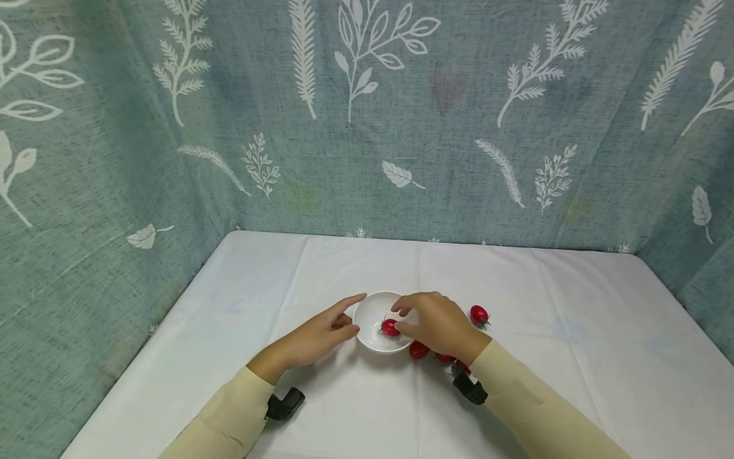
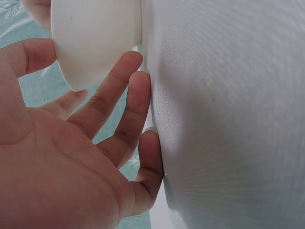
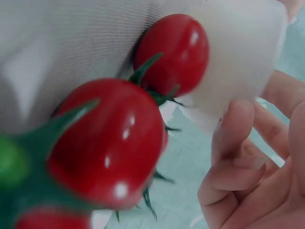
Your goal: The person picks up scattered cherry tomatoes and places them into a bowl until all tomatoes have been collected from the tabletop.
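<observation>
The head view takes in the whole scene: a table (image 1: 573, 331) under a white cloth, walled by blue-grey woven fabric printed with white leaves and ferns, and a small round white bowl (image 1: 369, 312) near the front middle. One tomato (image 1: 390, 327) lies inside the bowl, right at the fingertips of the right hand (image 1: 438, 325), whose fingers curve down over the rim. Whether that grip pinches the tomato or only touches it cannot be told from here.

The left hand (image 1: 321, 335) lies beside the bowl on its left, forefinger stretched out along the rim, grip loose and holding nothing. The left wrist view adds what the head view lacks: the fingers (image 2: 114, 95) are straight and rest against the bowl's smooth, matte outer wall (image 2: 95, 38), fingertips down on the finely woven cloth.

More tomatoes lie on the cloth outside the bowl: one (image 1: 478, 314) to the right of the right hand, one (image 1: 418, 349) just before the bowl, others partly hidden under the wrist. The right wrist view shows two of these close up (image 3: 109, 143) (image 3: 174, 52), glossy, red, oval, with green star-shaped stalks, the farther one just beside the bowl's base, and the right fingers loosely curled at the edge of the view.

A black wrist mount (image 1: 285, 405) sits under each cream sleeve. No writing is readable anywhere.
</observation>
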{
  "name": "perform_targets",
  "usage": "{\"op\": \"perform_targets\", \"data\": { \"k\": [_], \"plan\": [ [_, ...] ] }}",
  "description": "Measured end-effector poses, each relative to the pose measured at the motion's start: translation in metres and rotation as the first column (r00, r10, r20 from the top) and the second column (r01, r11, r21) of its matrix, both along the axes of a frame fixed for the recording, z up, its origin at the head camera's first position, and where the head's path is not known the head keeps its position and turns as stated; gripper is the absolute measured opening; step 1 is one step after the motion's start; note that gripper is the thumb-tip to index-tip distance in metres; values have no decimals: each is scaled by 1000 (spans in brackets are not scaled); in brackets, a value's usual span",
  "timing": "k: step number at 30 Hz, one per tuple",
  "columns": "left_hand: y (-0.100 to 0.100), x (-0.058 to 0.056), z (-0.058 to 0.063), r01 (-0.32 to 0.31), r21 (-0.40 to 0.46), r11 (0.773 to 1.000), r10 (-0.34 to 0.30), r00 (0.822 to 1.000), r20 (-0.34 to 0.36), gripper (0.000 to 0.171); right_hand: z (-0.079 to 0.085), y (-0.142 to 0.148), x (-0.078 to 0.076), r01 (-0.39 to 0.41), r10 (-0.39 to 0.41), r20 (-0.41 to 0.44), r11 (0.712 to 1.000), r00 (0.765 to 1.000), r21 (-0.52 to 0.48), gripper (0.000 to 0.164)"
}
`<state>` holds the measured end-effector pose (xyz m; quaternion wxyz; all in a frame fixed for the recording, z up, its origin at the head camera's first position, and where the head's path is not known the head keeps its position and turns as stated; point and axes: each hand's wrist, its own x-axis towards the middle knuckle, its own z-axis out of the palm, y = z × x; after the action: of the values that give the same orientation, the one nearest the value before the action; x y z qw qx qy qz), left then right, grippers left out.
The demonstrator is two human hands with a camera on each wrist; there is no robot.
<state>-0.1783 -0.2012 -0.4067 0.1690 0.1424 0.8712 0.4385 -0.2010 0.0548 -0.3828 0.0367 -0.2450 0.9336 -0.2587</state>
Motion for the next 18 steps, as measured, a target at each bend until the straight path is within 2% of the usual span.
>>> {"op": "perform_targets", "data": {
  "k": [8,18],
  "plan": [
    [1,0,1,-11,-13,1000,11,1000,-5,59,5,32,17,19,-36,-150,994,988,-111,27],
    [0,1,0,-12,-11,1000,12,1000,2,60,5,65,20,66,-92,-163,985,982,-161,24]
  ]
}}
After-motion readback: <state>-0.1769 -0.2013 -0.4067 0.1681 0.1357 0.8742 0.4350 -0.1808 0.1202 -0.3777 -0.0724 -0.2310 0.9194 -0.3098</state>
